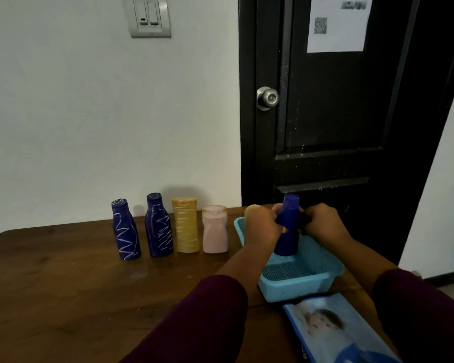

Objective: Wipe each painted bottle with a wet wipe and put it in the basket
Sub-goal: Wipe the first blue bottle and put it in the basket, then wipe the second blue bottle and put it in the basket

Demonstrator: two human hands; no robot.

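A plain blue bottle (287, 231) is held upright in the light blue mesh basket (299, 286), its base low over the basket's floor; whether it rests there cannot be told. The left hand (262, 226) is wrapped round its upper body, fingers curled about the waist below the cap. The right hand (323, 224) is closed against the bottle's right side at the shoulder; something dark shows at its fingertips, and whether that is a wipe cannot be made out.

The bottle is judged to be stiff, light plastic, probably empty, so little force is needed. Its surface is likely damp and slick after wiping, and the body is tall and narrow, so it is best taken at the waist and set down flat, lest it tip on the mesh.

On the wooden table (63, 284), four bottles are lined up to the left: two scribbled blue bottles (126, 231), a yellow bottle (186, 226) and a pink bottle (215, 230). A wet-wipe pack (338, 328) lies just in front of the basket
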